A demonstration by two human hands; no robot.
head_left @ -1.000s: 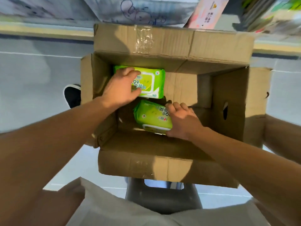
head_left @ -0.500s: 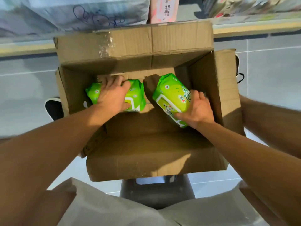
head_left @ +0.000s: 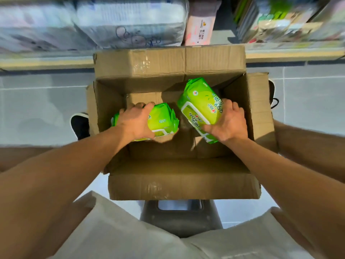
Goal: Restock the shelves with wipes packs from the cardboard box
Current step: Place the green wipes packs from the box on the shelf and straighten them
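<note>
Left grip: left hand (head_left: 135,121) curled over the top of a green wipes pack (head_left: 163,121), fingers (head_left: 140,105) hooked past its far edge, thumb under the near side. This pack sits low, inside the cardboard box (head_left: 168,66), at about 9 o'clock of the opening.

Right grip: right hand (head_left: 228,121) wrapped round the near end of a second wipes pack (head_left: 198,107), which stands tilted, far end up toward 12 o'clock, at about 2 o'clock of the opening, just beside the right wall.

Risks (judgement only):
- Film wrap looks slick and glossy; the right hold is on one end only, so the pack could pivot or slide out on the lift.
- Crimped fin seal on the left pack's end could catch on a flap or box wall.
- The box appears to rest on a dark stool (head_left: 180,219), not a desk; a snag against the raised flaps might tip it.

Materials: packs are soft, pillow-shaped, bright green film with a pale rectangular lid label. Box is brown corrugated board, creased, with clear tape (head_left: 142,65) on the far flap. Box floor looks bare card. Shelf (head_left: 46,62) at 12 o'clock carries blurred soft packages (details unreadable). Floor (head_left: 37,113): pale smooth tile.
</note>
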